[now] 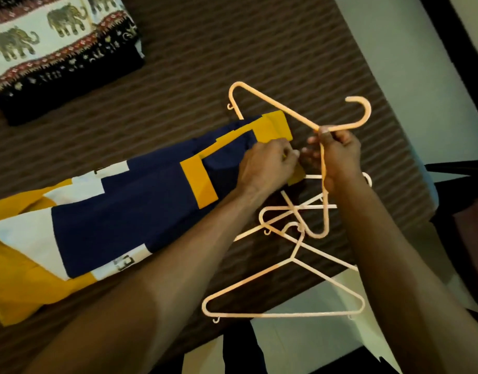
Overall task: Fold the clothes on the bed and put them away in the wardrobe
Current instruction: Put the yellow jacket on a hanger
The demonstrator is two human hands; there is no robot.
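A: Shirt (119,211), navy with yellow and white blocks, lies along the bed (232,49), folded lengthwise, its collar end toward the bed's right edge.

B: Why is the left hand (267,166) on that end?

A: Its fingers are curled on the yellow cloth by the neck, pinching it. I judge it is holding the opening so the hanger (283,109) can go in.

B: And the right hand (337,155)?

A: It grips the hanger at the neck, just under the hook, with the frame tilted so one shoulder points over the collar end. Gripping there likely gives the most control for steering.

B: So hanging, not more folding?

A: It looks that way. The wardrobe is out of view.

B: What lies close by?

A: Spare hangers (286,279) lie crossed in a loose pile just beside the shirt, under the right forearm. One reaches past the bed's near edge and could be knocked off.

B: Any open room?

A: Bare striped cover lies beyond the shirt, up to the elephant-print cloth (43,36) at the far left corner. To the right the bed ends near the raised hook, so there is little space on that side.
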